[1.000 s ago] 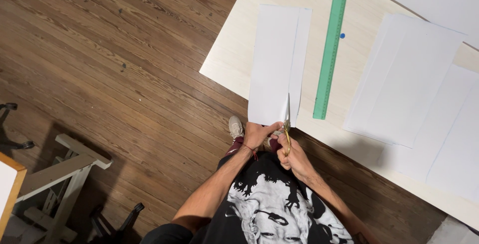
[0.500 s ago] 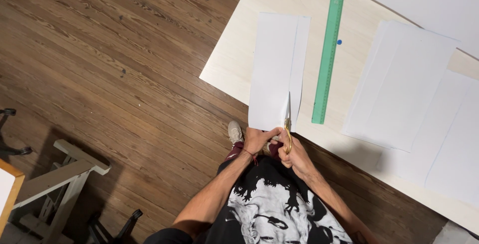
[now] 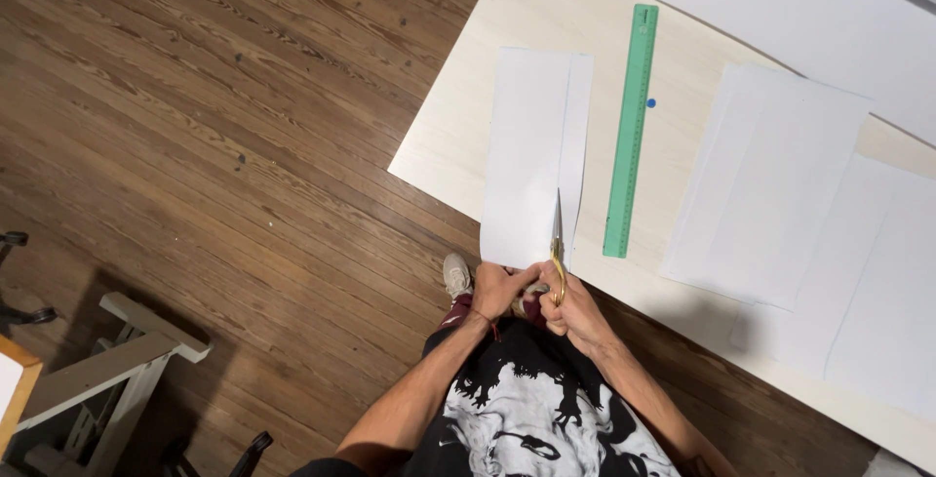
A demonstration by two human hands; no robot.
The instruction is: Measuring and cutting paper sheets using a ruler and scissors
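Your left hand pinches the white paper sheet at twelve o'clock; your right hand grips gold-handled scissors, green plastic ruler at one o'clock.

Matt paper sheet, green plastic ruler, wood floor.

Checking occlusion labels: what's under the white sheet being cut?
The pale tabletop shows around the white sheet; its near edge overhangs toward the hands. Whatever lies directly beneath is covered.

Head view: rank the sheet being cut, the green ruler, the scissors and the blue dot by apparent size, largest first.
1. Sheet being cut
2. Green ruler, about as long but far narrower
3. Scissors, handles partly hidden by the right hand
4. Blue dot
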